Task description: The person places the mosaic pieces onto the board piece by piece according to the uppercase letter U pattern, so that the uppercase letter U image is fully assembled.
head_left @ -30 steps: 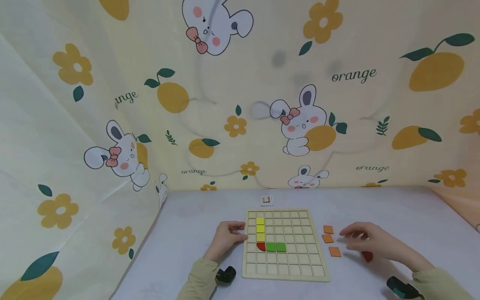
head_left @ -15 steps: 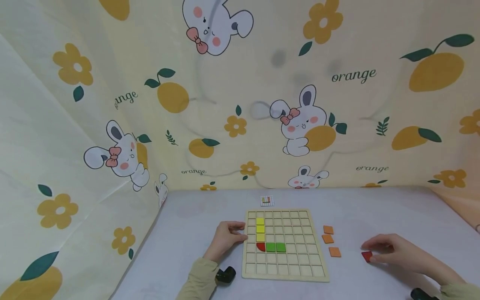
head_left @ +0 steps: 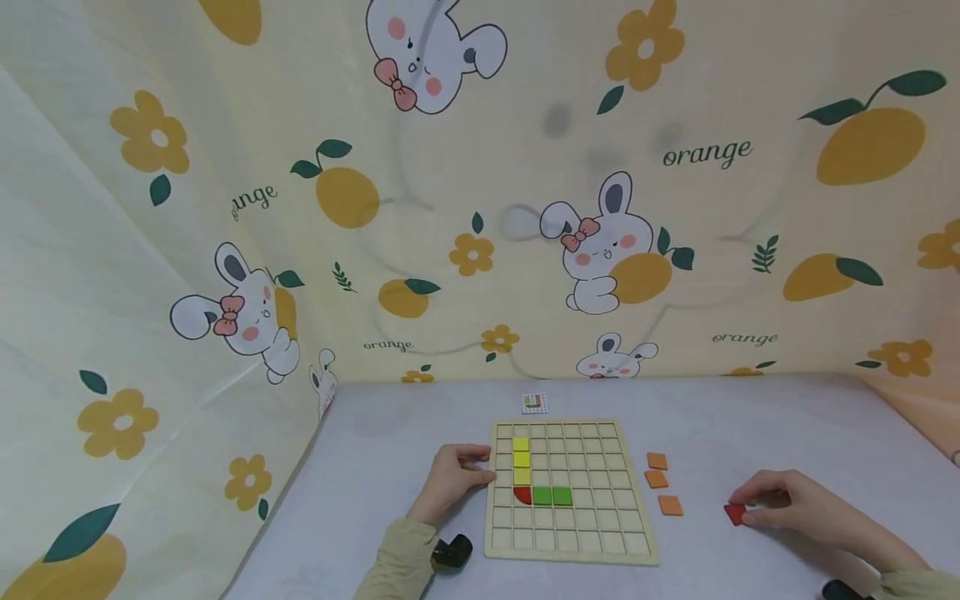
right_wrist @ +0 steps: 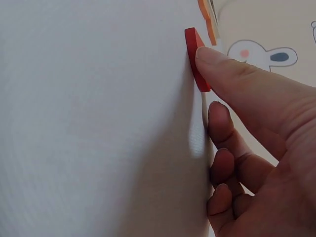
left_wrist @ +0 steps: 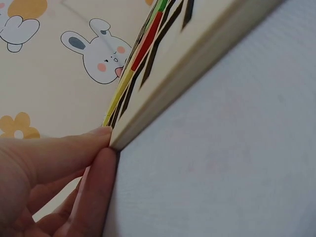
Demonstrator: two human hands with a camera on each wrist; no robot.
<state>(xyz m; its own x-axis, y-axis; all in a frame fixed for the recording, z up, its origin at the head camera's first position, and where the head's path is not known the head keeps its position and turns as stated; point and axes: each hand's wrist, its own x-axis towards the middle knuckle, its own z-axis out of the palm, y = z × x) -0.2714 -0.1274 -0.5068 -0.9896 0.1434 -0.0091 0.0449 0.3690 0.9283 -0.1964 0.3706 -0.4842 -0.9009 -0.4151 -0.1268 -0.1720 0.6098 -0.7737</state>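
My left hand (head_left: 455,475) is at the left edge of a square wooden grid board (head_left: 600,529). In the left wrist view its thumb and a finger meet at the board's edge (left_wrist: 197,69). Three yellow tiles (head_left: 521,460) form a column in the grid, ending at a red quarter-round tile (head_left: 522,495), with two green tiles (head_left: 552,496) beside it. To the right of the board, my right hand (head_left: 795,504) holds another red tile (head_left: 735,514) close over the table. In the right wrist view the thumb lies against that tile (right_wrist: 191,59); its full outline is partly hidden.
Three orange square tiles (head_left: 671,506) lie on the table between the board and my right hand. A small pattern card (head_left: 535,403) sits just behind the board. A printed cloth (head_left: 450,300) hangs at the back and left of the white tabletop (head_left: 375,417).
My right hand has moved right and toward the front, from beside the orange tiles to the red tile, and has taken hold of it. The left hand stays at the board.
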